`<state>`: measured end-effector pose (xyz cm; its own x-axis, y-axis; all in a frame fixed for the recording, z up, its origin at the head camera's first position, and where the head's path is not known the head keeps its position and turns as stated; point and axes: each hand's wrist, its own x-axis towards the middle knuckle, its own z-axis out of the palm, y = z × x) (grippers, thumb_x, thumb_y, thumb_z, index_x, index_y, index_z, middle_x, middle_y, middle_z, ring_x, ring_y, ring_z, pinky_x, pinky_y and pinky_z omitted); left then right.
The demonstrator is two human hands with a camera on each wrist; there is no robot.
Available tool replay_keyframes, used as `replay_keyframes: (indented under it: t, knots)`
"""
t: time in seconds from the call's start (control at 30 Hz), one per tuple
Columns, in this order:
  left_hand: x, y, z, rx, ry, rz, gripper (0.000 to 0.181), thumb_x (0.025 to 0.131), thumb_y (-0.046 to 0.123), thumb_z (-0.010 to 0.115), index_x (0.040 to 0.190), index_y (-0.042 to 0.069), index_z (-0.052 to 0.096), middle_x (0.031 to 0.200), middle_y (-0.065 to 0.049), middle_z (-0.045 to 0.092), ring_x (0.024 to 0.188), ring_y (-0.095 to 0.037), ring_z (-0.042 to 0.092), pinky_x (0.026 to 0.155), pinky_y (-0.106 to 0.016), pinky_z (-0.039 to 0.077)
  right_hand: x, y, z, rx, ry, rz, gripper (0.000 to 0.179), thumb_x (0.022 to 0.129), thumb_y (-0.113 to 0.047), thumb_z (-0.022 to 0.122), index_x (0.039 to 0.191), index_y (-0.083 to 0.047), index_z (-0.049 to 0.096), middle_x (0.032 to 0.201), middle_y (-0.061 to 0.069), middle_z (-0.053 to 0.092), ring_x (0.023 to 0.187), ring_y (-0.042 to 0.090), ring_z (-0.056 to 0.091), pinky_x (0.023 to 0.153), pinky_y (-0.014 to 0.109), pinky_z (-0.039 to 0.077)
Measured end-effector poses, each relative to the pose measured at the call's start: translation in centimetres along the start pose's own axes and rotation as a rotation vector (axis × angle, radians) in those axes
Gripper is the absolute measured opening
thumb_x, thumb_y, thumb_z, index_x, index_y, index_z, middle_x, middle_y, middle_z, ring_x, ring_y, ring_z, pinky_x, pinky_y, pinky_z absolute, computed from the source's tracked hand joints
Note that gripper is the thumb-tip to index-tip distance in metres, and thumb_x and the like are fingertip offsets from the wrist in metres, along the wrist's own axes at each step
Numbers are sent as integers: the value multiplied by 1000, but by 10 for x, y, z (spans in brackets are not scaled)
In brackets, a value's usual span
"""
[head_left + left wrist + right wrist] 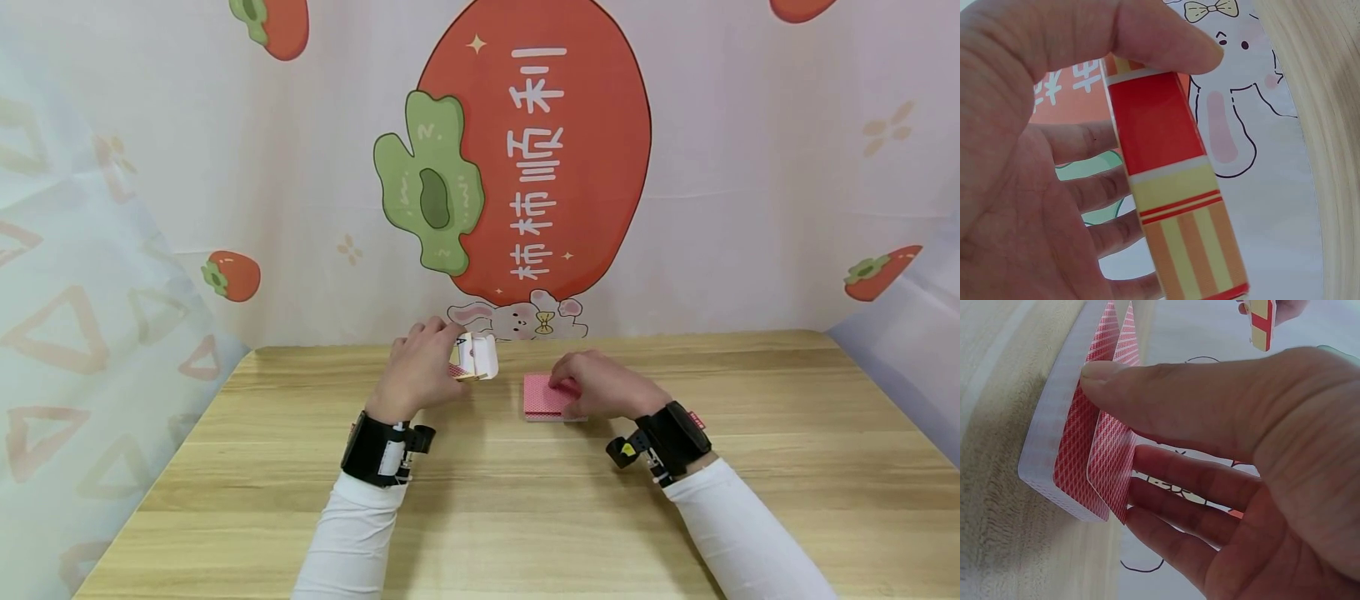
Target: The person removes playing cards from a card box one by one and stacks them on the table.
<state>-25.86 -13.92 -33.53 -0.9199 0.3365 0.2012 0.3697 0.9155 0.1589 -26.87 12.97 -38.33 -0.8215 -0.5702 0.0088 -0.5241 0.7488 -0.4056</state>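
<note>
My left hand grips a small card box above the table, its white flap standing open towards the right. Up close in the left wrist view, the narrow side of the card box is red, yellow and orange-striped, with the thumb across its upper end. On the table lies a deck of red-patterned playing cards. Over it, my right hand pinches a playing card between thumb and fingers. That card is tilted up from the deck, which stays stacked beneath.
The wooden table extends on all sides of the hands. Directly behind its far edge hangs a printed cloth with persimmon and rabbit pictures. Black wrist cameras are strapped to both arms.
</note>
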Motion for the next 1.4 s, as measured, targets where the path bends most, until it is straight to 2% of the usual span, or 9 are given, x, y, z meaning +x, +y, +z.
replay_keyframes:
  t: [0.37, 1.4]
  knots:
    - [-1, 1, -1, -11, -3, 4, 69, 58, 31, 73, 123, 17, 53, 106, -1, 48, 97, -22, 44, 77, -46, 37, 1, -1, 3, 0, -16, -5, 41, 64, -19, 80, 102, -13, 66, 100, -3, 59, 87, 17, 50, 73, 31, 41]
    - [-1, 2, 0, -22, -25, 5, 68, 60, 30, 72, 124, 17, 52, 107, -1, 48, 98, -22, 43, 78, -44, 36, 3, -2, 6, 8, -25, 30, 42, 63, -21, 81, 102, -14, 66, 97, -3, 59, 86, 18, 50, 73, 30, 41]
